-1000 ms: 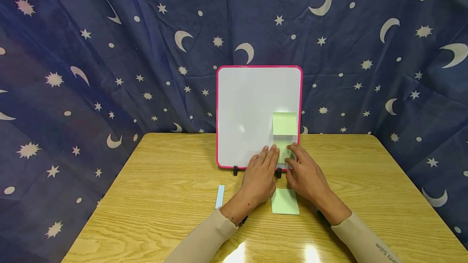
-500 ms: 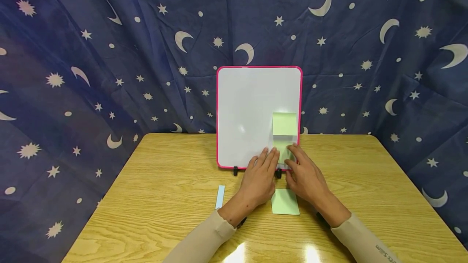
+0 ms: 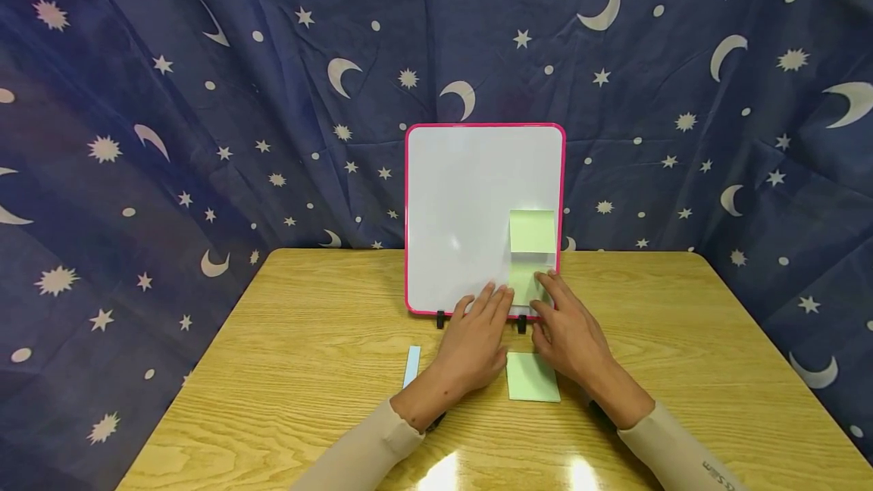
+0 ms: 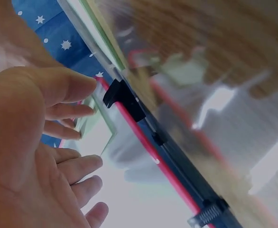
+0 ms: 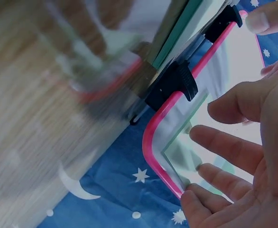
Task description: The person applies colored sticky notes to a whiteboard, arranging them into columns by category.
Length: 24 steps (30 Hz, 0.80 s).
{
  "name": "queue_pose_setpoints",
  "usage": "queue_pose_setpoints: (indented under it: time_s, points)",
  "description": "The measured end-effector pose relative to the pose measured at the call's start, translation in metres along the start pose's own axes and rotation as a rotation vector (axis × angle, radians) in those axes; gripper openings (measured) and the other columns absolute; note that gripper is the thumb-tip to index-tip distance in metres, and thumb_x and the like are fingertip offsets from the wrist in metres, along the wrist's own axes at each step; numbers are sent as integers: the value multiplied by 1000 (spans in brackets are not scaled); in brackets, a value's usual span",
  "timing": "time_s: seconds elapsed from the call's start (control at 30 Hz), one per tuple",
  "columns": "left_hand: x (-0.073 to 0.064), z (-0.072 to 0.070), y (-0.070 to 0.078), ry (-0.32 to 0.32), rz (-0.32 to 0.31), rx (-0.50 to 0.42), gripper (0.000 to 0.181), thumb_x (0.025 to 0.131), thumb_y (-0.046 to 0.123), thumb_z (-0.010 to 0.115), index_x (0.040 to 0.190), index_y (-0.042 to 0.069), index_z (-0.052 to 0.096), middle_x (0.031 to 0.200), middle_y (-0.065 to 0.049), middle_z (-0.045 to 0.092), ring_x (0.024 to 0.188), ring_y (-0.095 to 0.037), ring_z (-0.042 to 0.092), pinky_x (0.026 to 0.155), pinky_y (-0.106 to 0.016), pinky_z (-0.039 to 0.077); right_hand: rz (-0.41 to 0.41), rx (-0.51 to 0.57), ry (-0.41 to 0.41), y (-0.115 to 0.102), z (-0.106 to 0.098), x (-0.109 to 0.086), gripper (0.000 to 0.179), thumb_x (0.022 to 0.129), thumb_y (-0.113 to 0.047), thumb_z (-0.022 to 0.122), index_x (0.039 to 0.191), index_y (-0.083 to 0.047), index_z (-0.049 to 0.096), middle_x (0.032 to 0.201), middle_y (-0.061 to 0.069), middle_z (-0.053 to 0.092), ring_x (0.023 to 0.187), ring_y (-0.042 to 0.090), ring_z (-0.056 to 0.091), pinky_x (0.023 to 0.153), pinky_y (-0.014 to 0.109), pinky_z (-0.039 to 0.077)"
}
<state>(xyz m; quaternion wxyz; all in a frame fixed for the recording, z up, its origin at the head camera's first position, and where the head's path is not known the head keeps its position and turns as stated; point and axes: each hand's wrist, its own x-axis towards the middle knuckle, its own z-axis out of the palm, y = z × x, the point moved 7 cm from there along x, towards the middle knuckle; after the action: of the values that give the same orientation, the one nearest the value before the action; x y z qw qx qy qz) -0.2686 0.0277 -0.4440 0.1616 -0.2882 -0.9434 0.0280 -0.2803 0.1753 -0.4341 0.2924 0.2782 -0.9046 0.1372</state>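
A white board with a pink frame stands upright on the table. Two pale green sticky notes are on its lower right: an upper note and a lower note. My right hand touches the lower note with its fingertips, fingers spread and slightly bent, holding nothing. My left hand lies just left of that note, its fingers extended against the board's lower part. In the right wrist view the lower note shows beneath the right fingers. My right hand partly covers its right side in the head view.
Below the board, a pad of green sticky notes lies on the wooden table. A light blue strip lies near the left forearm, partly hidden. Black stand clips hold the board's bottom edge. A starry curtain hangs behind.
My left hand has slid left and slightly down, off the lower note, uncovering its left side. The right hand has stayed almost in place.
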Motion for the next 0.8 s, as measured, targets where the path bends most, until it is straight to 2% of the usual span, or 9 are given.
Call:
queue_pose_setpoints:
  time_s: [0.33, 0.5, 0.8]
  points:
    - [-20, -10, -18, -15, -11, -58, 82, 96, 43, 72, 164, 10, 39, 164, -3, 47, 157, -22, 36, 121, -48, 32, 9, -1, -15, -1, 1, 0, 31, 78, -6, 83, 107, 4, 78, 153, 26, 52, 145, 47, 47, 116, 59, 43]
    - [-29, -12, -29, -30, -33, -123, 75, 98, 42, 70, 161, 11, 44, 160, -3, 52, 154, -23, 40, 120, -47, 32, 16, 2, -28, -3, 2, 0, 31, 79, -7, 83, 108, 3, 78, 154, 25, 51, 146, 47, 46, 117, 58, 42]
    - [-40, -10, -46, 6, -45, -149, 62, 97, 37, 73, 151, 10, 56, 148, -3, 61, 142, -24, 51, 116, -47, 38, 23, 15, -32, -5, 2, -1, 31, 79, -6, 82, 109, 2, 78, 154, 26, 52, 145, 48, 46, 117, 60, 42]
